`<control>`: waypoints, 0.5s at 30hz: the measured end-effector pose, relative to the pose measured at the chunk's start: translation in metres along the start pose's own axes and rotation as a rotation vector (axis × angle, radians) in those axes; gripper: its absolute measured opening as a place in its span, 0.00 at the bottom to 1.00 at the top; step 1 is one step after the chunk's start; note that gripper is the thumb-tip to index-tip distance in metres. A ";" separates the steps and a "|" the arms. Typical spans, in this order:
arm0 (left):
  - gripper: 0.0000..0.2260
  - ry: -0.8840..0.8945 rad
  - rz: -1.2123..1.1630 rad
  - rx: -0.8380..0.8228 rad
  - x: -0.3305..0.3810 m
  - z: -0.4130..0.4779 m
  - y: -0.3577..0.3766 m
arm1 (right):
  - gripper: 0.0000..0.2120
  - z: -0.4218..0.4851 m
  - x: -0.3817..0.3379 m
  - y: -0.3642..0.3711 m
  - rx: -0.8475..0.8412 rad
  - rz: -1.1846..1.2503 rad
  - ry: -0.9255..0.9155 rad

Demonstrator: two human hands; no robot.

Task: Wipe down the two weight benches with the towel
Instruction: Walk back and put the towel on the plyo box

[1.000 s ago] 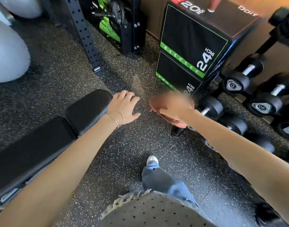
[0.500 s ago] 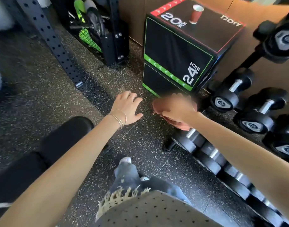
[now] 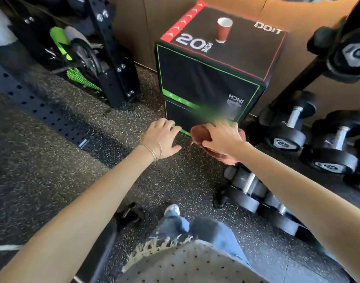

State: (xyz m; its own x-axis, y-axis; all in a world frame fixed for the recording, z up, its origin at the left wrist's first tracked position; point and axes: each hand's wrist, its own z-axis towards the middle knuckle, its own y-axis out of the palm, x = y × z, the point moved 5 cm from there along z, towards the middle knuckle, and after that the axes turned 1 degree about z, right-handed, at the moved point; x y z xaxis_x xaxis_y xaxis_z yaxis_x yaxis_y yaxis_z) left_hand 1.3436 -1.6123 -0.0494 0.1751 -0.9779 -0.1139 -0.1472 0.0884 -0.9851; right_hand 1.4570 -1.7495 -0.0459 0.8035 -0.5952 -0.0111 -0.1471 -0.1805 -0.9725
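Note:
My right hand [image 3: 221, 138] grips a bunched reddish-brown towel [image 3: 198, 135], held in the air in front of the black plyo box [image 3: 205, 78]. My left hand [image 3: 161, 138] is stretched out beside it, fingers straight and empty, with thin bracelets at the wrist. Only a dark sliver of a weight bench [image 3: 97, 256] shows at the bottom left, under my left forearm. Neither hand touches the bench.
A red paper cup [image 3: 223, 29] stands on the plyo box. Dumbbells [image 3: 285, 135] lie on a rack at the right and more [image 3: 248, 186] on the floor near my right forearm. A black perforated rack post [image 3: 38, 107] crosses the speckled rubber floor at left.
The view has swung away from the bench toward the plyo box; the bench pad has slid out of sight at lower left. Both hands keep their pose, the right still gripping the towel.

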 end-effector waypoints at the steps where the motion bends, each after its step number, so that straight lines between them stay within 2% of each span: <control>1: 0.30 0.015 -0.005 0.001 -0.004 0.012 -0.001 | 0.26 0.008 0.003 -0.002 0.000 0.010 0.013; 7: 0.29 0.116 0.007 0.001 -0.007 0.074 -0.004 | 0.26 0.046 0.037 -0.007 -0.003 0.008 0.095; 15: 0.29 0.142 -0.027 -0.011 -0.007 0.174 -0.004 | 0.25 0.112 0.103 -0.006 -0.038 0.027 0.119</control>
State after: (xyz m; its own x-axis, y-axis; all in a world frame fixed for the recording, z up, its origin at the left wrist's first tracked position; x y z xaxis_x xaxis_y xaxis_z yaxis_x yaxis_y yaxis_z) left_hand 1.5120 -1.5731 -0.0672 0.0397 -0.9970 -0.0670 -0.1547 0.0601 -0.9861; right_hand 1.6049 -1.7219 -0.0676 0.7248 -0.6889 -0.0075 -0.1915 -0.1909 -0.9627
